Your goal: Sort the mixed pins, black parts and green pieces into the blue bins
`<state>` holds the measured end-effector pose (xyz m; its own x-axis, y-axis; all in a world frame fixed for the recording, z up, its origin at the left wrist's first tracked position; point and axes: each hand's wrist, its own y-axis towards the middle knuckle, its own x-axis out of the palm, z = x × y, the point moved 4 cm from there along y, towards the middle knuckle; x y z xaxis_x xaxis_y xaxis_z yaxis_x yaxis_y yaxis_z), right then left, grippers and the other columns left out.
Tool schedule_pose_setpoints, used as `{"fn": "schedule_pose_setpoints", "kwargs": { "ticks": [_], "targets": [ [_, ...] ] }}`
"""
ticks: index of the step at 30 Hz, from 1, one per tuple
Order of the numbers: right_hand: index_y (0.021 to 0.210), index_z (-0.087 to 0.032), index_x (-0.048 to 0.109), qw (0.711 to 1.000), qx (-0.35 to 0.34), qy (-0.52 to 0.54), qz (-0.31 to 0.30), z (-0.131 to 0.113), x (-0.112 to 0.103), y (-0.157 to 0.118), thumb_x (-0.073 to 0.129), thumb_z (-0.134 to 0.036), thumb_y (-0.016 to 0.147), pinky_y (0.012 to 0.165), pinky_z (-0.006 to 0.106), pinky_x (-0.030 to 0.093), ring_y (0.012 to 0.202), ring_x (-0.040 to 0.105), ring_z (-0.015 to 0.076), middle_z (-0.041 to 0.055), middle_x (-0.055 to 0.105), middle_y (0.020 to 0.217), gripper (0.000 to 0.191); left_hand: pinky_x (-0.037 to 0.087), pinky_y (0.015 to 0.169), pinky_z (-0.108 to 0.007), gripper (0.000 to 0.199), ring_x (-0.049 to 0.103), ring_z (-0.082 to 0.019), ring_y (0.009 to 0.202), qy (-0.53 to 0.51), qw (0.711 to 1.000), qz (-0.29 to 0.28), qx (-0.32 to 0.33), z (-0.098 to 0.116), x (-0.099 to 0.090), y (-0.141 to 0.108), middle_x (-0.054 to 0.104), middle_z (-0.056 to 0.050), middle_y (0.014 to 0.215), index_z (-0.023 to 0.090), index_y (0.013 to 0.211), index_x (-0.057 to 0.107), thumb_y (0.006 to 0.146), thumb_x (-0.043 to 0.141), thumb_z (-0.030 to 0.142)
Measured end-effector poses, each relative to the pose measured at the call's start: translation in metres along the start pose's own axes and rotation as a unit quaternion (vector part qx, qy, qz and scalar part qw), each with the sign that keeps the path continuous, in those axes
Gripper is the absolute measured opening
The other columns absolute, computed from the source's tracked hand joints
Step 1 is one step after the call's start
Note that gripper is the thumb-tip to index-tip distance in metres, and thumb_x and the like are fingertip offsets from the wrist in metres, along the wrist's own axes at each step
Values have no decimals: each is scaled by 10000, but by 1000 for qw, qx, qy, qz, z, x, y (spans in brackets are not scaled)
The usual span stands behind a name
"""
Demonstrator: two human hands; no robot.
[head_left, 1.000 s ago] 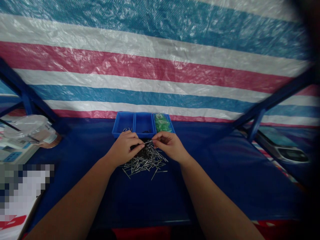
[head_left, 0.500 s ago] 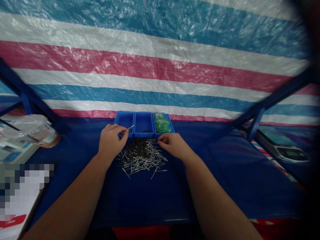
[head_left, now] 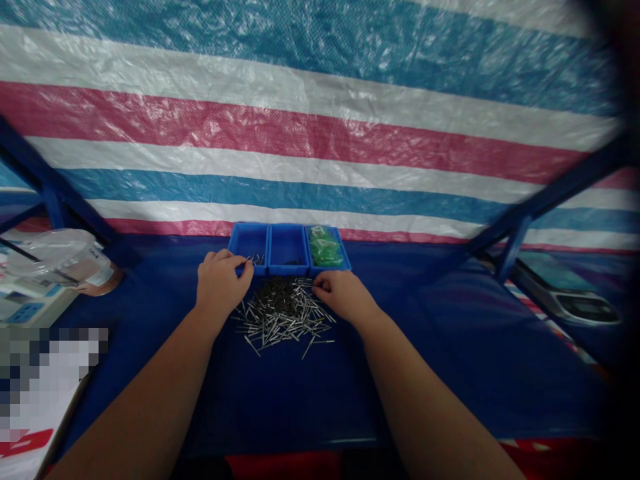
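A loose pile of thin metal pins (head_left: pixel 283 313) lies on the dark blue table, just in front of a blue three-compartment tray (head_left: pixel 287 233). My left hand (head_left: pixel 220 283) rests at the tray's left compartment, its fingertips curled together on the front rim. No pin shows in those fingers. A few pins (head_left: pixel 257 259) lie in that compartment, and green pieces (head_left: pixel 324 247) fill the right one. My right hand (head_left: pixel 340 295) sits at the pile's right edge, with its fingertips down among the pins. What they hold is hidden.
A striped blue, white and red tarp hangs behind the dark blue table. On the left are a clear plastic bag (head_left: pixel 55 257) and a power strip (head_left: pixel 30 305), with a pixelated white box (head_left: pixel 45 393) nearer me. A digital scale (head_left: pixel 565 297) sits at right.
My left hand moved from the pile to the tray's left compartment, and the pin seen in its fingers half a second ago no longer shows. My right hand shifted slightly toward me along the pile.
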<state>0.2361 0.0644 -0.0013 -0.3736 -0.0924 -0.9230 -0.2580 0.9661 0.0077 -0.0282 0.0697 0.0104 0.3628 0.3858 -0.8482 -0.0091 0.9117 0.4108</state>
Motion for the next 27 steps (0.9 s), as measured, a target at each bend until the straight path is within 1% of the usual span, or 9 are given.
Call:
{"fn": "schedule_pose_setpoints", "kwargs": {
  "ticks": [7, 12, 20, 27],
  "targets": [
    [891, -217, 749, 1000, 4, -11, 22, -4, 3, 1, 679, -232, 844, 586, 279, 384, 674, 640, 169, 27, 735, 750, 85, 400, 830, -398, 311, 545, -257, 855, -11, 1000, 14, 17, -1, 2, 0, 678, -85, 875, 203, 879, 780, 906, 526, 381],
    [840, -209, 726, 1000, 8, -12, 16, -9, 2, -1, 677, -210, 841, 585, 274, 381, 669, 633, 162, 25, 728, 746, 49, 405, 827, -401, 282, 549, -257, 851, -10, 999, 25, 23, -1, 2, 0, 679, -83, 873, 206, 875, 777, 896, 549, 369],
    [816, -208, 676, 1000, -25, -2, 17, -12, 4, -2, 637, -180, 811, 564, 260, 338, 629, 583, 136, 13, 695, 736, 48, 396, 842, -416, 244, 534, -267, 881, -24, 999, 23, 14, 1, 1, -1, 668, -86, 912, 218, 921, 761, 887, 563, 356],
    [764, -202, 637, 998, -54, 8, 18, -13, 3, -3, 609, -164, 784, 580, 255, 320, 633, 551, 127, 8, 659, 720, 51, 393, 829, -409, 212, 533, -263, 866, -32, 999, 26, 17, 0, 1, -2, 660, -81, 898, 222, 894, 756, 878, 580, 339]
  ]
}}
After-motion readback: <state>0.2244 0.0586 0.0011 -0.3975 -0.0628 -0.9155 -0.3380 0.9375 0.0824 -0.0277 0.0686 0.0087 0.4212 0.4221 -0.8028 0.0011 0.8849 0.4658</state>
